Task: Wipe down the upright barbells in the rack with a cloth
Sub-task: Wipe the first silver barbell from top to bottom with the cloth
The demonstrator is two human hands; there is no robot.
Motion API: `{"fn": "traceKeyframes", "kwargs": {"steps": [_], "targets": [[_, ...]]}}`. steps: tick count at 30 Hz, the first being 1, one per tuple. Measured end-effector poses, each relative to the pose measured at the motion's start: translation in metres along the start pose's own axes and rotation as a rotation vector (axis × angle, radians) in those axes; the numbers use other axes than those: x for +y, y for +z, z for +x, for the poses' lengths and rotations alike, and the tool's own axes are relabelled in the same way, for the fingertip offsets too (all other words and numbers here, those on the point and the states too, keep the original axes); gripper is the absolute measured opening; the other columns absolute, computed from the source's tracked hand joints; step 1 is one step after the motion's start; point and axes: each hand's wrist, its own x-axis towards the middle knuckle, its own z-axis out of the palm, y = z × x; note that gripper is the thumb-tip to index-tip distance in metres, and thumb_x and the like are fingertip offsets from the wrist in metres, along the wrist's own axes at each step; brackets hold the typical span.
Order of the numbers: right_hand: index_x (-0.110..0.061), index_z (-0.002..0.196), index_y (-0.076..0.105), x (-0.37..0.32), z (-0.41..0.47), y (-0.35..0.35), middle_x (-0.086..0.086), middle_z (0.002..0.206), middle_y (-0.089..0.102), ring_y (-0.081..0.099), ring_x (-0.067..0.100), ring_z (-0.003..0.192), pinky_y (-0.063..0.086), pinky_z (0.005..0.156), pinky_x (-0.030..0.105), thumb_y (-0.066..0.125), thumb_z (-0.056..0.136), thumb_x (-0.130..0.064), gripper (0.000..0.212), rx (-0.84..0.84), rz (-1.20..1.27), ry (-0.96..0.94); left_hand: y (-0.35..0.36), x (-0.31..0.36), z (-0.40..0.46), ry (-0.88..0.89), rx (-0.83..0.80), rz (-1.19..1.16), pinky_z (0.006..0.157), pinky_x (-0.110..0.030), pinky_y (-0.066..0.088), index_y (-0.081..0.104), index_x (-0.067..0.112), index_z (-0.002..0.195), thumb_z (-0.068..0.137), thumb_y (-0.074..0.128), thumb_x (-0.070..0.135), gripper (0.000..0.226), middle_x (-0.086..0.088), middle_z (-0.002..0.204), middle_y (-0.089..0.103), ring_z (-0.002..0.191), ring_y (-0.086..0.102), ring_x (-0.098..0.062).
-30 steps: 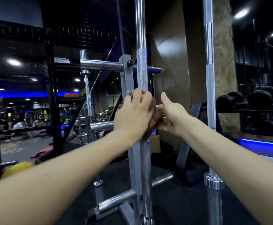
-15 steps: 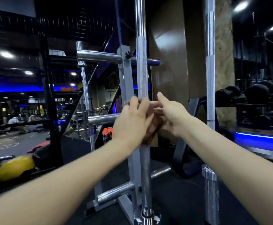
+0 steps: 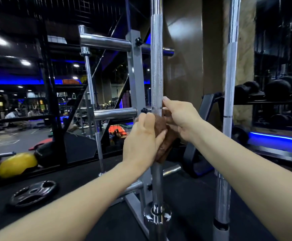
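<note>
1. Grey rack [image 3: 136, 79]: I see its upright post standing just behind the centre barbell, with chrome horizontal pegs [image 3: 105, 42] sticking out to the left.
2. Centre barbell [image 3: 156, 66]: upright straight in front of me, knurled above my hands, smooth below, its collar near the floor.
3. Second barbell [image 3: 230, 70]: upright to the right, apart from both hands.
4. Dumbbell shelf [image 3: 270, 100]: far right, carrying dark round dumbbells.
5. Weight plate [image 3: 33, 193]: lying flat on the black floor, lower left.
6. Yellow ball [image 3: 16, 164]: on the floor at the left edge.
7. My left hand [image 3: 142, 141]: fingers curled round the brown cloth, pressing it against the centre barbell.
8. My right hand [image 3: 181, 117]: pinching the cloth from the right side, one fingertip touching the bar's knurling.
9. Brown cloth [image 3: 162, 134]: wrapped round the centre barbell, between my two hands, about mid-height in view.
</note>
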Motion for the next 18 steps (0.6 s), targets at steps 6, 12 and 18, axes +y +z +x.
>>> {"fn": "traceKeyframes", "kwargs": {"steps": [6, 12, 18], "targets": [[-0.02, 0.074, 0.066, 0.01, -0.011, 0.002, -0.001, 0.077, 0.063, 0.057, 0.018, 0.068, 0.049, 0.067, 0.029, 0.064, 0.089, -0.037, 0.023, -0.009, 0.012, 0.037, -0.002, -0.011, -0.003, 0.023, -0.019, -0.037, 0.064, -0.034, 0.035, 0.039, 0.015, 0.111, 0.089, 0.052, 0.047, 0.041, -0.001, 0.109, 0.041, 0.095, 0.052, -0.024], [-0.017, 0.072, 0.069, 0.005, -0.003, -0.001, 0.003, 0.072, 0.067, 0.06, 0.021, 0.072, 0.048, 0.075, 0.036, 0.07, 0.085, -0.036, 0.023, 0.015, 0.091, 0.064, -0.004, 0.003, 0.033, 0.037, 0.059, 0.056, 0.064, -0.041, 0.043, 0.036, 0.008, 0.121, 0.093, 0.047, 0.045, 0.048, -0.013, 0.117, 0.033, 0.093, 0.051, -0.033], [-0.018, 0.088, 0.069, 0.013, -0.012, -0.005, -0.002, 0.089, 0.07, 0.065, 0.015, 0.075, 0.053, 0.08, 0.033, 0.067, 0.086, -0.039, 0.021, -0.018, -0.004, 0.058, 0.015, -0.011, -0.03, 0.087, -0.109, 0.149, 0.068, -0.041, 0.044, 0.034, 0.014, 0.118, 0.086, 0.036, 0.051, 0.049, -0.013, 0.119, 0.038, 0.103, 0.052, -0.034]]}}
